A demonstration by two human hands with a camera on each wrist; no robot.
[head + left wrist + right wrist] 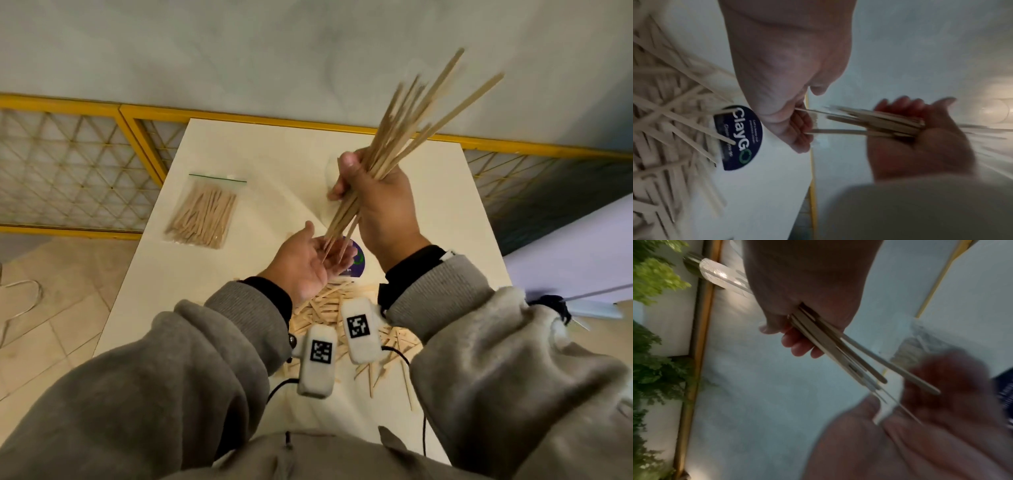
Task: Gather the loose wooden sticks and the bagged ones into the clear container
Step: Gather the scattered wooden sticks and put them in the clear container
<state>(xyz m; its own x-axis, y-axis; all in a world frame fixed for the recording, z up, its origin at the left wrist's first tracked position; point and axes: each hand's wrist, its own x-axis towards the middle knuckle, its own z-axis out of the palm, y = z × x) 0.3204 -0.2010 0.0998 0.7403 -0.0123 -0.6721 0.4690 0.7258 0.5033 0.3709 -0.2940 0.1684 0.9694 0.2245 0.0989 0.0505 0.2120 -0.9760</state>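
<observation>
My right hand holds a bundle of long sticks above the surface, fingers curled round its middle and thumb pressed across the top. The bundle tilts: its upper ends fan up and away to the right, blurred, and its lower ends point down and left into my left hand. That hand lies palm up just below, fingers loosely relaxed and gripping nothing; the lower tips of the sticks touch or nearly touch the palm, and I cannot tell which from the head view. The left wrist view shows two stick ends reaching my left fingers.

Under my wrists a heap of loose sticks lies criss-crossed on the near part of the surface, a few strays scattered toward the near right. Just beyond the heap sits a round dark-blue sticker with white lettering and a green ring, a couple of sticks lying over its edge.

The bag of shorter sticks lies flat on the left side of the surface, well apart from my hands, its green zip strip at the far end.

Something clear stands on the surface just behind my right hand, mostly hidden by it; I cannot tell from these views whether it is the container.

Beyond the surface run a yellow rail and a pale wall.
</observation>
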